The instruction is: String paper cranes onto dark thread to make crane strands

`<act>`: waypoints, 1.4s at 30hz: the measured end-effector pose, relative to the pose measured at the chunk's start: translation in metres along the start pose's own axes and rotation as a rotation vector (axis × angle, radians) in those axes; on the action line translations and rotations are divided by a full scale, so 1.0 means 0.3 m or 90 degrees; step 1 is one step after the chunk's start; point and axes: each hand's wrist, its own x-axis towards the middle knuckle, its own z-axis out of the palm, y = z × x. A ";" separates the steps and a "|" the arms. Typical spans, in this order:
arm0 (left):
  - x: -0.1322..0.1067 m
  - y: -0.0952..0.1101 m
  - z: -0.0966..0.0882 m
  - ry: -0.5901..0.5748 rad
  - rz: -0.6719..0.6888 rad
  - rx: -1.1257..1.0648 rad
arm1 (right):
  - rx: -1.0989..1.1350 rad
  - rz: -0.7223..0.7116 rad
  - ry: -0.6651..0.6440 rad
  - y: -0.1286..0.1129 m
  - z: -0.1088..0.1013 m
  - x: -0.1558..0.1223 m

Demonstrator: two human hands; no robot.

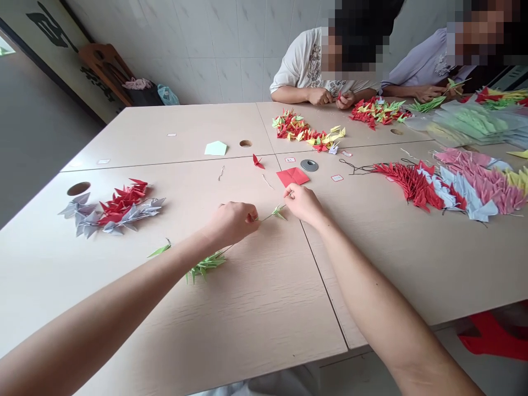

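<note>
Two bare hands over pale wood table (264, 308): green origami cranes (205, 266) strung on thread (266, 218) lying on tabletop; left hand (231, 223) pinching thread; single green crane (279, 212) just beyond; right hand (303, 203) narrowly pinched, hold unclear, near red folded paper square (292, 176).

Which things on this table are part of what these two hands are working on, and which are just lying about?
Being worked on: green paper crane on a thread, between the left hand and right hand; green crane strand.

Lying about: red paper square; red crane; grey-and-red crane pile.
</note>
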 end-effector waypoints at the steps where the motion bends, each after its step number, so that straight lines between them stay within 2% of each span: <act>1: -0.023 -0.009 -0.013 -0.009 0.001 0.011 | 0.002 0.002 0.000 0.001 0.002 0.002; 3: -0.074 -0.026 -0.040 -0.030 0.000 0.032 | 0.006 0.007 -0.001 0.002 0.004 0.004; 6: -0.137 -0.050 -0.087 -0.106 -0.008 0.050 | 0.007 0.010 -0.003 0.003 0.006 0.003; 9: -0.167 -0.082 -0.139 -0.195 -0.022 -0.019 | 0.003 0.008 -0.002 0.003 0.006 0.001; 11: -0.170 -0.108 -0.163 -0.186 -0.026 -0.060 | 0.000 0.007 -0.003 0.002 0.005 -0.001; 13: -0.167 -0.132 -0.168 -0.142 -0.042 -0.054 | -0.004 0.009 -0.006 -0.001 0.004 -0.002; 15: -0.166 -0.145 -0.155 -0.136 -0.056 -0.038 | -0.008 0.012 -0.007 -0.005 0.003 -0.003; 17: -0.166 -0.144 -0.131 -0.161 -0.067 -0.038 | -0.009 0.015 -0.007 -0.008 0.002 -0.004; 22: -0.164 -0.096 -0.071 -0.162 -0.109 -0.038 | -0.001 0.019 -0.007 -0.010 0.004 -0.005; 29: -0.157 -0.057 -0.001 -0.068 -0.038 0.032 | 0.037 0.006 0.007 -0.005 0.007 -0.001; 33: -0.163 -0.048 0.010 -0.046 0.031 -0.058 | 0.096 -0.011 0.025 -0.003 0.006 0.005; 36: -0.168 -0.045 0.010 -0.051 0.054 -0.130 | 0.197 -0.032 0.053 -0.005 0.001 0.012; 40: -0.172 -0.061 0.012 -0.076 0.023 -0.246 | 0.445 -0.066 0.105 -0.012 -0.010 0.020; 42: -0.173 -0.077 0.008 -0.089 0.018 -0.296 | 0.509 -0.073 0.122 -0.017 -0.016 0.022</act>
